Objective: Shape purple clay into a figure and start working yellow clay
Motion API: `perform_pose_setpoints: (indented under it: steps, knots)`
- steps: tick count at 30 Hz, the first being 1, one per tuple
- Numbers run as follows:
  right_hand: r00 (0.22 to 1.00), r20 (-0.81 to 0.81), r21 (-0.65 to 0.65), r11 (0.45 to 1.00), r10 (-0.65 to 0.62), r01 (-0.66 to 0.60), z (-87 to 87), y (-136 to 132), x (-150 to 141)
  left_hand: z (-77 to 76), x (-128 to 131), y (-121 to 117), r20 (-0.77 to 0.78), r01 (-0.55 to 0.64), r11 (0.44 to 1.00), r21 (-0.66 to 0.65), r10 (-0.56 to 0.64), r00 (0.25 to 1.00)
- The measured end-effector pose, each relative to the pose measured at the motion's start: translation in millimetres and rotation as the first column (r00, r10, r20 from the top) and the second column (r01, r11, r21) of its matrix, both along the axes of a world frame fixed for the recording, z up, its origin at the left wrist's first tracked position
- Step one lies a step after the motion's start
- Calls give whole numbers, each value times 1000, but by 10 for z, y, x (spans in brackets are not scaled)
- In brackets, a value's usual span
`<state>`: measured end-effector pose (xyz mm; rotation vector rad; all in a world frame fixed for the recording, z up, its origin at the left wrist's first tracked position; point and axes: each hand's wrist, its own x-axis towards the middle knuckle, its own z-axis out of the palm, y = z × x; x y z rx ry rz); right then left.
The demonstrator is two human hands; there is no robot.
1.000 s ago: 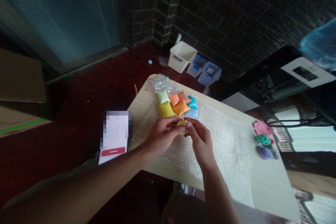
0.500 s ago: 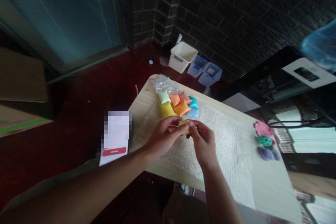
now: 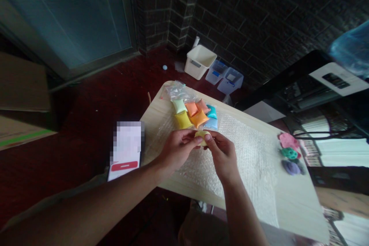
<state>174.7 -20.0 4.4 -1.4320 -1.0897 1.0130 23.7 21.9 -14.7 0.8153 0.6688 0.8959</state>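
Observation:
A small lump of pale yellow modelling clay [image 3: 203, 137] is pinched between my two hands, over the bubble wrap [image 3: 245, 157]. My left hand [image 3: 180, 145] grips its left side, and my right hand [image 3: 221, 149] has its thumb pressed on the right side. My fingers partly hide the clay. Just beyond the hands lie several small packets: a yellow packet [image 3: 183, 120], an orange packet [image 3: 198, 118], a pale green packet [image 3: 179, 105], a teal packet [image 3: 212, 111] and a light blue packet [image 3: 211, 123].
Shaped pieces in pink [image 3: 288, 140], green [image 3: 289, 153] and purple [image 3: 291, 167] sit at the table's [image 3: 305, 203] right end. A clear plastic bag [image 3: 179, 91] lies at the far corner. A phone [image 3: 127, 150] is at the left edge. Bins [image 3: 198, 63] stand on the floor.
The thumbs have shifted on the clay, and more of its pale yellow surface shows between the hands. Both hands stay at about the same place.

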Motion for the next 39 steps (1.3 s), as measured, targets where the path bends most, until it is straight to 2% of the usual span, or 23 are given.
perform_pose_setpoints:
  steps: [7,12,15,22,25,32,36,39]
  knots:
    - [999,-39,25,999,-25,26,-23,2,-9,39,32,-39,-33,5,1000,-21,-6,999]
    - [999,7,19,999,-48,48,-84,-2,-11,9,43,-44,-23,-24,1000,2,24,999]
    - [996,61,22,998,-59,58,-89,-12,-7,-11,27,-23,-12,0,999,36,0,1000]
    - [996,-27,4,996,89,-89,-90,-32,18,6,-7,17,-32,-63,998,-21,62,998]
    - [991,-77,0,994,106,-106,-57,-20,20,6,-15,17,-9,-30,998,-59,30,1000]
    - [998,-49,16,999,39,-39,-3,5,24,73,8,-2,70,-1,995,-103,8,997]
    - [997,-81,14,1000,15,-14,-65,-2,49,59,25,8,46,50,998,-33,-49,998]
    - [992,-121,-17,999,-33,31,-82,-4,61,3,20,23,22,18,1000,19,-18,1000]
